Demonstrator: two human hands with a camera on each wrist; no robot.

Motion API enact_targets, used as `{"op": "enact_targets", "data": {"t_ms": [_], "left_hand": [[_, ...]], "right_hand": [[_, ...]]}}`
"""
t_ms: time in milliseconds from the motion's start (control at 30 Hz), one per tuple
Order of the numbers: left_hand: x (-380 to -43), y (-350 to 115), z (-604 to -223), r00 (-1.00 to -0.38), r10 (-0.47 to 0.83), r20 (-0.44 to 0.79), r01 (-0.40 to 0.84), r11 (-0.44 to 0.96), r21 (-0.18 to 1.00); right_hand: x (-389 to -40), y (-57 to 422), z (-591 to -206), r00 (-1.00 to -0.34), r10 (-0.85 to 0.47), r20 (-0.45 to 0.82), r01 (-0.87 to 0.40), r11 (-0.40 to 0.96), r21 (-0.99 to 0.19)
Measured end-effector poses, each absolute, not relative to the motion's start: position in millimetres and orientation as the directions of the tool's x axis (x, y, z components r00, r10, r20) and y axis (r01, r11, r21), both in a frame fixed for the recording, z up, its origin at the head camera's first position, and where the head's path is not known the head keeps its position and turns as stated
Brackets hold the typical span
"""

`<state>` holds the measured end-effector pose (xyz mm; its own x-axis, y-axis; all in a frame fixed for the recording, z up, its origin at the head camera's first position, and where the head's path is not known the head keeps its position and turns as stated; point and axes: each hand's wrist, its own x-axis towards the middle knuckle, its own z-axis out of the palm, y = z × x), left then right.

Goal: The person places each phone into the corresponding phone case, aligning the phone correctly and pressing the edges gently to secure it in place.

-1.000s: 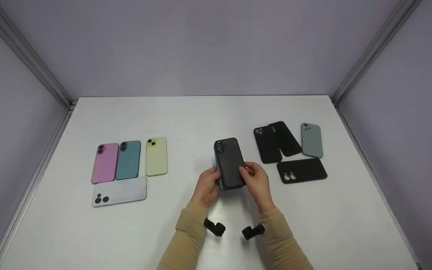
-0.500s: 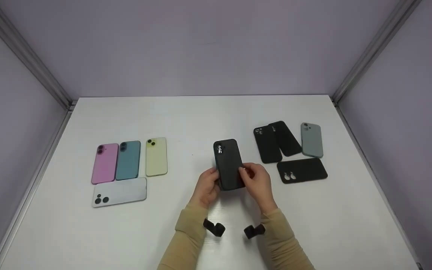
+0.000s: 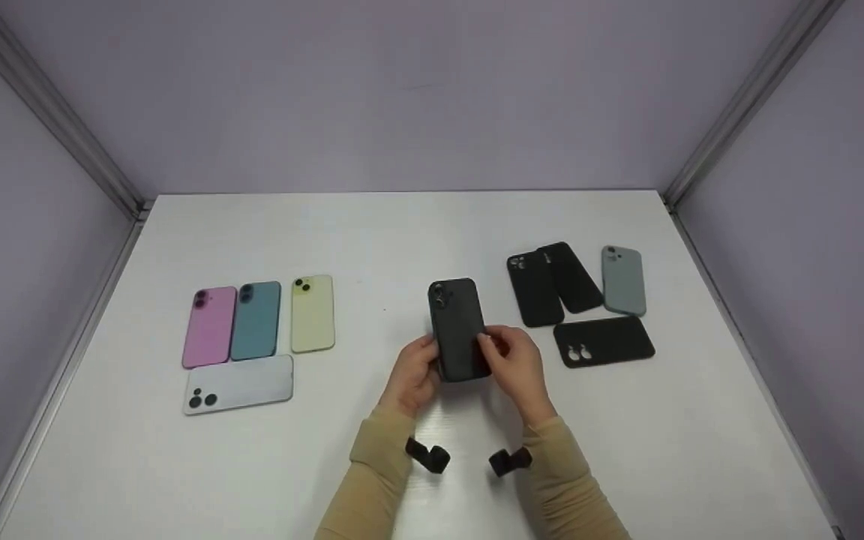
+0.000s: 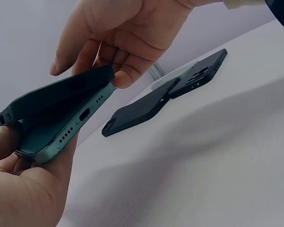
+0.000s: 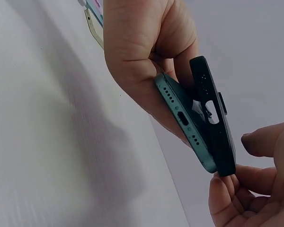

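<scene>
My left hand [image 3: 411, 375] grips a teal phone [image 5: 176, 108] together with a black phone case [image 3: 460, 334] over the centre of the table. The case lies over the phone's back, its camera cutout at the far end. Seen from below in the right wrist view, a wedge-shaped gap parts case and phone at the end with the charging port, narrowing to one corner. There the fingers of my right hand [image 3: 516, 371] curl at the corner, its thumb raised off the case. In the head view the case hides the phone.
On the left of the white table [image 3: 372, 232] lie a pink phone [image 3: 209, 328], a blue phone [image 3: 256, 320], a yellow phone [image 3: 313, 313] and a silver phone [image 3: 248, 379]. Several black cases [image 3: 603, 341] and a grey-green one [image 3: 624, 280] lie at the right. Walls stand behind and beside.
A second ago the teal phone showed along the case's left and lower edges in the head view; now the case covers it. My right hand has shifted very slightly right.
</scene>
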<state>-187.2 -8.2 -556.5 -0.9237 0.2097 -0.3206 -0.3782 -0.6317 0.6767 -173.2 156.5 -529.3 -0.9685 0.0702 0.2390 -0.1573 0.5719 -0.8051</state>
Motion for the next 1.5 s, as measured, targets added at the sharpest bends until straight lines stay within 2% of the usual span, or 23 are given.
{"op": "enact_targets", "data": {"t_ms": [233, 367, 633, 767, 867, 1067, 1300, 1500], "left_hand": [[-186.9, -8.5, -557.1, -0.922, 0.204, -0.328, -0.380, -0.634, 0.673], [-187.4, -8.7, -556.9, -0.922, 0.211, -0.326, -0.382, -0.638, 0.669], [-186.8, -9.5, -557.7, -0.920, 0.234, -0.314, -0.390, -0.620, 0.680], [-186.7, -8.5, -558.2, -0.923, 0.220, -0.314, -0.382, -0.605, 0.699], [-186.0, -7.2, -558.6, -0.927, 0.213, -0.307, -0.373, -0.586, 0.719], [-185.5, -5.4, -559.2, -0.930, 0.217, -0.296, -0.367, -0.551, 0.750], [-186.1, -5.8, -556.8, -0.930, 0.219, -0.293, -0.366, -0.530, 0.765], [-186.2, -5.5, -552.9, -0.931, 0.213, -0.297, -0.364, -0.466, 0.806]], "right_hand": [[-174.2, 156.7, -529.6, -0.974, 0.060, 0.219, -0.145, 0.579, -0.803], [-176.4, 157.2, -528.5, -0.984, 0.067, 0.162, -0.099, 0.548, -0.831], [-187.6, 160.7, -531.4, -0.994, 0.073, -0.083, 0.101, 0.297, -0.950], [-191.2, 160.7, -528.5, -0.987, 0.046, -0.156, 0.162, 0.185, -0.969], [-191.8, 159.6, -524.2, -0.981, 0.029, -0.190, 0.192, 0.161, -0.968], [-184.2, 154.6, -500.7, -0.975, 0.002, -0.222, 0.219, 0.176, -0.960], [-195.0, 158.3, -526.6, -0.973, -0.003, -0.231, 0.229, 0.122, -0.966], [-197.1, 156.4, -532.6, -0.971, 0.027, -0.239, 0.241, 0.072, -0.968]]}}
